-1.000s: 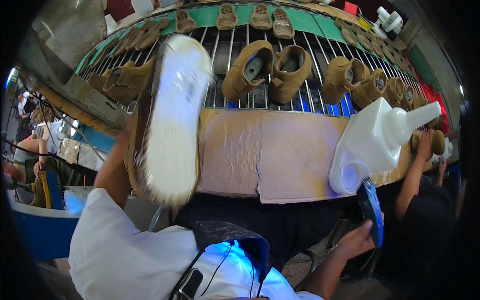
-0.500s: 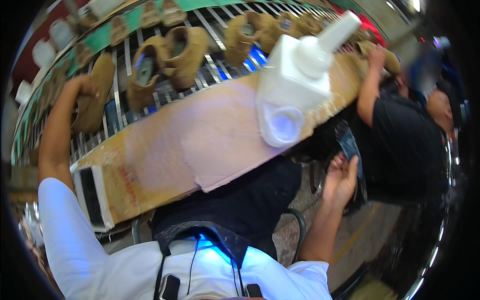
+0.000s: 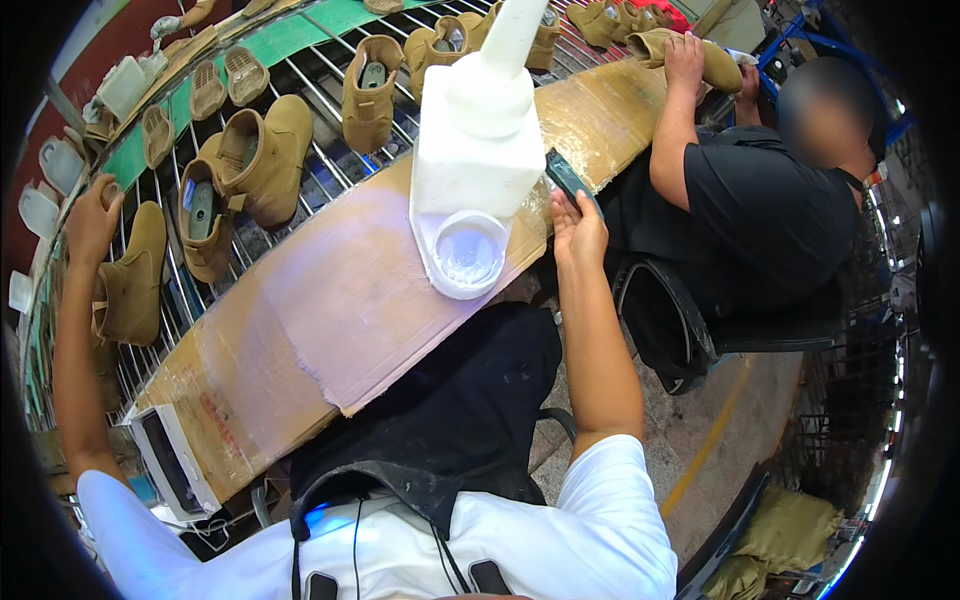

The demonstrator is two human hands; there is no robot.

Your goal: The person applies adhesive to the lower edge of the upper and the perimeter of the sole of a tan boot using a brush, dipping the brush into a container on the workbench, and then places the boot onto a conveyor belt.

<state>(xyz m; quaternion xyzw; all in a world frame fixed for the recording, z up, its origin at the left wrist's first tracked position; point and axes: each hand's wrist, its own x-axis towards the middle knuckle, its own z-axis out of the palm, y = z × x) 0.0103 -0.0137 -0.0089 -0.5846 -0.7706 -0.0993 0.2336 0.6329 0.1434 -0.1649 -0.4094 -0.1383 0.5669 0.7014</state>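
Note:
My left hand (image 3: 92, 222) reaches to the far left, over the rack's edge. Its fingers are curled, and what lies in them is too small to make out. Just right of that wrist stands a tan ankle boot (image 3: 137, 278). In my right hand (image 3: 580, 232) is a dark green, flat, narrow tool (image 3: 572, 180), held over the cardboard-covered board (image 3: 340, 300). Left of the tool, on the board, stands a white plastic bottle (image 3: 478, 150) with a round cup-like opening (image 3: 470, 252) at its near end, milky liquid inside.
Several tan boots, including one at the left (image 3: 262, 160), stand on a metal-bar rack (image 3: 330, 165). Shoe soles (image 3: 246, 76) lie on a green strip (image 3: 280, 40). A co-worker (image 3: 760, 210) at the right handles another boot (image 3: 722, 68). A white box (image 3: 175, 465) sits at the board's near end.
My left hand has left the tan boot and moved farther out to the left. My right hand has brought the dark tool from beside the board up to the bottle. The view has shifted.

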